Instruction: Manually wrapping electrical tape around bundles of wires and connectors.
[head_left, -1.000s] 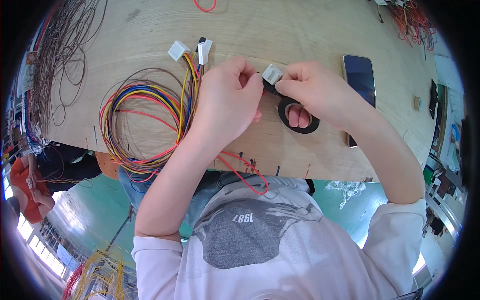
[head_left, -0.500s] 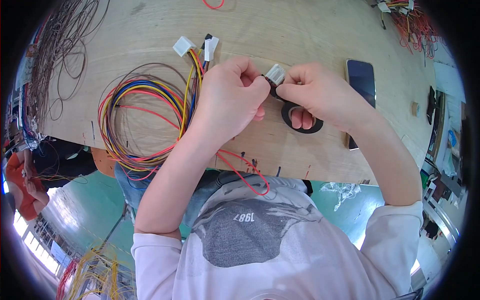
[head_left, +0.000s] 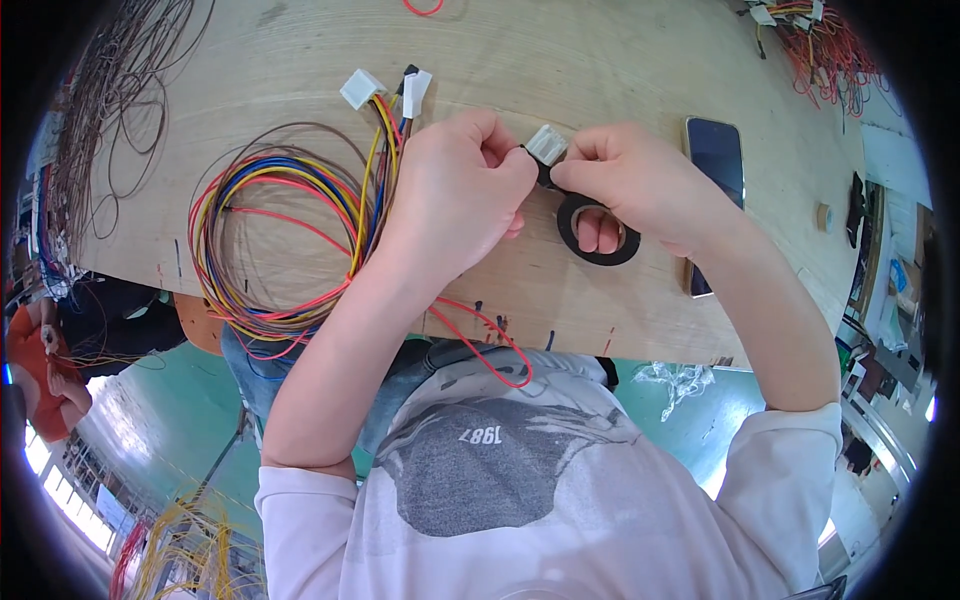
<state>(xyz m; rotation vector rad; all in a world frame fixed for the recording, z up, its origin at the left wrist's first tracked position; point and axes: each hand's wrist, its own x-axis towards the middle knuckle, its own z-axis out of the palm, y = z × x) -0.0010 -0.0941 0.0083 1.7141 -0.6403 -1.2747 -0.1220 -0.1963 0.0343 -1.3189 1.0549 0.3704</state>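
Barely anything shifted since a second ago — both hands stay pinched together over the plywood table. Left hand grips the black-wrapped wire end right at the white connector, right hand pinches the connector too, with the black tape roll looped on its fingers. Coiled colored wires sit to the left, phone just right.

Probably a wiring workshop: plywood bench, coiled wires, connectors.
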